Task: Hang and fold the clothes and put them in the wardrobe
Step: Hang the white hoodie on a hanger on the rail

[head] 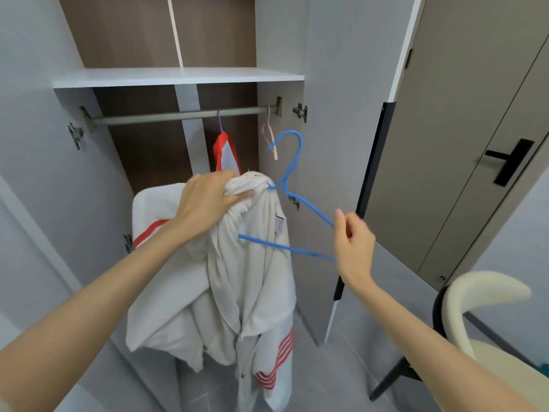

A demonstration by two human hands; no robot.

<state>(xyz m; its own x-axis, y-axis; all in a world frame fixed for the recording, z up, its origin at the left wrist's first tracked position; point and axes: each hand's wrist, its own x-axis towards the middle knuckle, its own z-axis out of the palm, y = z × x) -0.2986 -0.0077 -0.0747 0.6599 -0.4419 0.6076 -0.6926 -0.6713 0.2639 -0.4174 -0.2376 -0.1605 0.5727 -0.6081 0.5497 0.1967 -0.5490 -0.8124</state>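
**One garment hung, this one midway onto its hanger**

You are working the white red-striped garment (252, 278) onto the blue wire hanger (282, 246), in front of the open wardrobe (178, 77). Your left hand (208, 200) is gripping the bunched neck of the garment, where one end of the hanger is going in. Your right hand (353, 242) is pinching the hanger's bare right corner. The cloth is hanging crumpled below, not yet spread over both shoulders.

Beyond it, a red-and-white garment (226, 156) is hanging on the rail (166, 115), with a pale empty hanger (270, 135) to its right. A white, red-striped item (154, 209) is sitting lower left in the wardrobe; what it is I cannot tell.

Judging by this, seating the garment and hooking it on the rail are what is left. No folded clothes are showing.
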